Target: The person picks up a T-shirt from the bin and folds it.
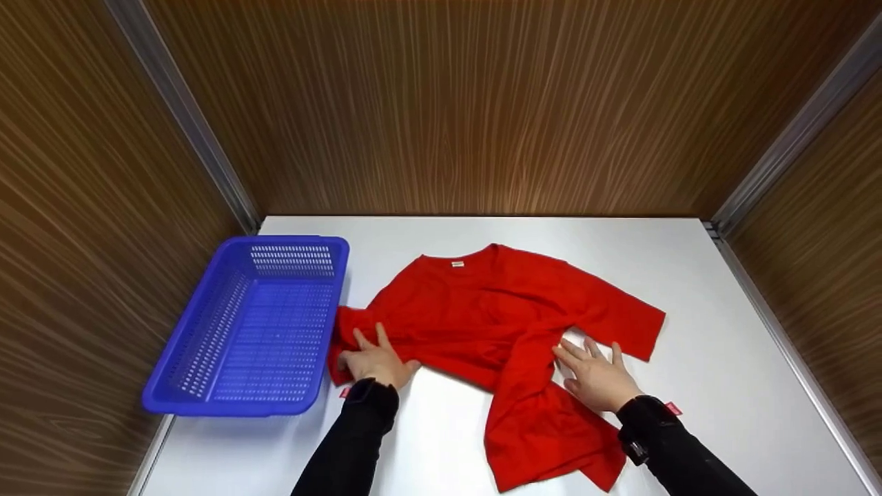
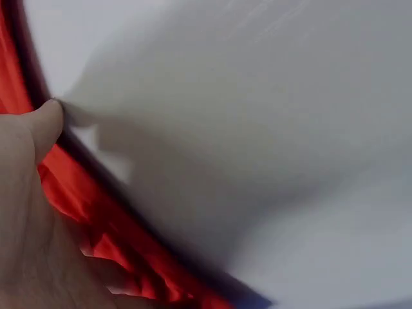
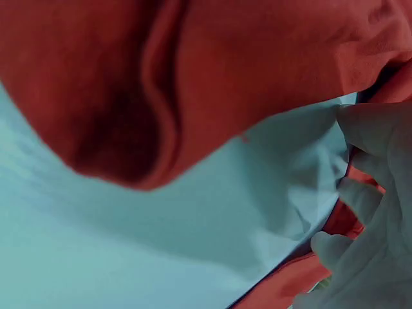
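Observation:
A red long-sleeved shirt [image 1: 448, 296] lies spread and rumpled on the white table, its neckline with a small label at the far side. Its lower part is bunched and twisted, with a fold of cloth trailing toward the near edge. My left hand [image 1: 380, 362] rests on the cloth at the shirt's left side, fingers spread; its thumb touches the hem in the left wrist view. On the right, my right hand [image 1: 599, 377] lies with fingers spread beside the trailing fold, fingertips at the cloth's edge. The right wrist view shows red fabric [image 3: 257, 58] close in front of that hand.
A blue plastic basket [image 1: 234, 406] with perforated walls stands at the table's left, its right side against the shirt's left end. Wood-grain panels [image 1: 441, 110] enclose the back and both sides of the table [image 1: 730, 386].

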Available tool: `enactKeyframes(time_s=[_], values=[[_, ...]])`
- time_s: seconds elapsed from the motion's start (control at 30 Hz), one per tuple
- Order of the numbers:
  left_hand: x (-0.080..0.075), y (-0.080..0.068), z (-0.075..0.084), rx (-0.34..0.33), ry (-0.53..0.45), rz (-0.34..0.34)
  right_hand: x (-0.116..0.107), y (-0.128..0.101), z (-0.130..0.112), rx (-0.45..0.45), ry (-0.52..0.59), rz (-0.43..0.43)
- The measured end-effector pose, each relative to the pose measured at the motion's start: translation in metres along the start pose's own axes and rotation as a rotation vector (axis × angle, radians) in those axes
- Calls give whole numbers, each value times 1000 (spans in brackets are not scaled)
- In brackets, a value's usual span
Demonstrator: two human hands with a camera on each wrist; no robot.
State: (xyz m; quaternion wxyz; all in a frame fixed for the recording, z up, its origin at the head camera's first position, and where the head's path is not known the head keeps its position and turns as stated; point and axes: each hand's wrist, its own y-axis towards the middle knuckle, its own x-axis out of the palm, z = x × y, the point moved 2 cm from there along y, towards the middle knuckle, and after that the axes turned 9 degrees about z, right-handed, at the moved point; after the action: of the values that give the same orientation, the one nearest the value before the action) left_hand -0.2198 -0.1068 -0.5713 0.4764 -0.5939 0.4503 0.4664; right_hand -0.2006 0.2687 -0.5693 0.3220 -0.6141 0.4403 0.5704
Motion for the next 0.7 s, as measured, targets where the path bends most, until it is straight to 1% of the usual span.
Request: enactKeyframes(time_s=[0.03,0.07,0.1,0.13,0.17,0.2,0.23,0.27,0.3,0.33,0.37,0.4,0.43,0.47,0.53,0.6,0.67,0.7], values=[[1,0,-1,-8,12,0,-1,0,-1,-6,-6,31],[1,0,-1,-1,22,12,-1,0,-2,-19,-4,73],[0,-1,1,25,21,43,-2,1,-4,-44,13,128],[0,-1,4,76,18,83,-2,1,-7,-74,32,183],[-1,-2,8,149,18,131,-2,2,-11,-115,55,237],[-2,-3,13,236,12,182,-2,2,-17,-173,86,284],[-3,-5,19,334,-4,230,-1,3,-24,-243,118,307],[-4,-7,25,436,-33,260,1,3,-32,-321,148,308],[-4,-11,32,531,-68,275,3,2,-40,-403,165,294],[-5,-14,38,612,-100,271,6,1,-49,-480,170,269],[-5,-17,43,666,-136,247,9,-1,-57,-554,165,240],[-5,-20,47,693,-174,212,13,-2,-65,-621,153,211],[-4,-23,50,700,-205,180,17,-4,-71,-669,141,191],[-3,-24,52,692,-225,158,20,-5,-76,-703,127,192],[-1,-26,52,659,-226,150,25,-6,-82,-733,110,221],[1,-24,50,624,-231,173,26,-5,-83,-714,146,265],[2,-21,46,598,-259,205,25,-3,-79,-655,243,318],[3,-19,43,589,-275,218,23,-2,-76,-610,307,340]])
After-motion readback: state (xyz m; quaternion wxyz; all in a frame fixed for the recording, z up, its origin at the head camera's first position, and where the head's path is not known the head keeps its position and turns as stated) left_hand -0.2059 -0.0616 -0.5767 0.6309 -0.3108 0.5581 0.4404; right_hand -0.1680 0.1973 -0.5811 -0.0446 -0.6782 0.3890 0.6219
